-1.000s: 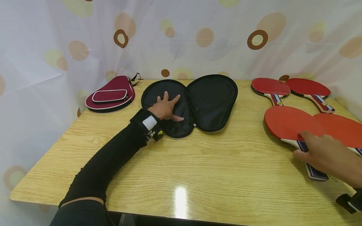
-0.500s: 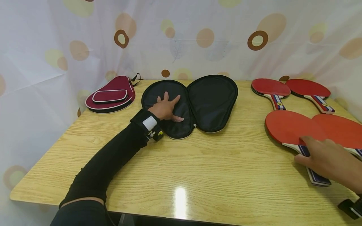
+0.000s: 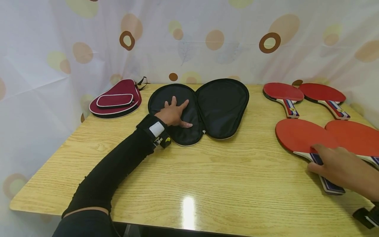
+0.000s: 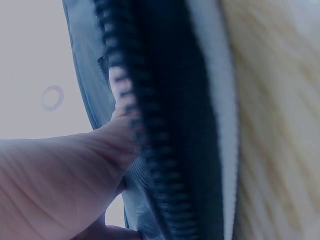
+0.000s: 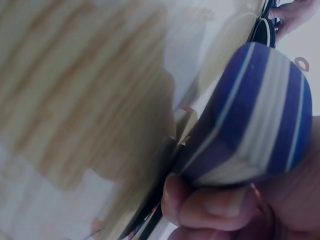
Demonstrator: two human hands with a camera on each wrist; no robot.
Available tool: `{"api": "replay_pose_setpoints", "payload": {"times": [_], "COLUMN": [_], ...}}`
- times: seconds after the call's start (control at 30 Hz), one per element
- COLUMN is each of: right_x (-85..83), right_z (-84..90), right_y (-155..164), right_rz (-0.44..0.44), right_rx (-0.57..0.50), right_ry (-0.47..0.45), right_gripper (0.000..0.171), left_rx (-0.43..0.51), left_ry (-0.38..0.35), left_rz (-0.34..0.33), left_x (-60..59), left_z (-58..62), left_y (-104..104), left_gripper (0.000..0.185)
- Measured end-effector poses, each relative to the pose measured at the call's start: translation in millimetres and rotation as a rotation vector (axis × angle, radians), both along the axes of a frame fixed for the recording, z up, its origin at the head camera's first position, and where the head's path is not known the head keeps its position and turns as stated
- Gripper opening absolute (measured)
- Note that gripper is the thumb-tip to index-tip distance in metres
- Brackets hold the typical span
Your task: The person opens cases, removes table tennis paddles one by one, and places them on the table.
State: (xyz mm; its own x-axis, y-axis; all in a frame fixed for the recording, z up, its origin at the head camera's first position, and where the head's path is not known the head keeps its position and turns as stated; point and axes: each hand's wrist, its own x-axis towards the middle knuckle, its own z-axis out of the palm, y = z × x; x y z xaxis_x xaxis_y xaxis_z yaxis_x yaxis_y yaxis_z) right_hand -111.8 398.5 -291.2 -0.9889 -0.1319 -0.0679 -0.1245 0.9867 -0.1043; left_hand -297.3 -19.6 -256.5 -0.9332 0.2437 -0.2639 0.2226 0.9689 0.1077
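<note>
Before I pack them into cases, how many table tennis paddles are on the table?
4. Two lie at the far right: paddle one, paddle two. Two lie nearer: one whose handle the right hand grips, another beside it. Closed maroon case may hide more.

A light wood-grain table point(image 3: 207, 177) fills the lower and middle frame of the head view. At its upper left lies a closed maroon racket case point(image 3: 116, 98). Upper centre, an open black racket case point(image 3: 220, 107) is spread flat in two halves. Upper right, two red paddles point(image 3: 284, 92) point(image 3: 322, 93) lie side by side; below them, at the right edge, two larger-looking red paddles point(image 3: 299, 135) point(image 3: 352, 136) overlap slightly.
</note>
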Motion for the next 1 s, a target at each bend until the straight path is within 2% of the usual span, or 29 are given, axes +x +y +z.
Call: {"api": "replay_pose_setpoints", "payload": {"times": [0.3,1.0], "right_x": [-0.9,-3.3], "right_z": [-1.2,-3.8], "right_y": [-3,8], "right_rz": [0.031,-0.023], "right_rx": [0.001,0.009], "right_ry": [-0.004,-0.073], "right_gripper": [0.046,0.055], "left_rx": [0.008,0.012], "left_ry": [0.000,0.002], "left_rz": [0.001,-0.007], "left_x": [0.8,0.5], "left_z": [-0.8,0.1], "left_y": [0,-1], "left_gripper": [0.104,0.104]}}
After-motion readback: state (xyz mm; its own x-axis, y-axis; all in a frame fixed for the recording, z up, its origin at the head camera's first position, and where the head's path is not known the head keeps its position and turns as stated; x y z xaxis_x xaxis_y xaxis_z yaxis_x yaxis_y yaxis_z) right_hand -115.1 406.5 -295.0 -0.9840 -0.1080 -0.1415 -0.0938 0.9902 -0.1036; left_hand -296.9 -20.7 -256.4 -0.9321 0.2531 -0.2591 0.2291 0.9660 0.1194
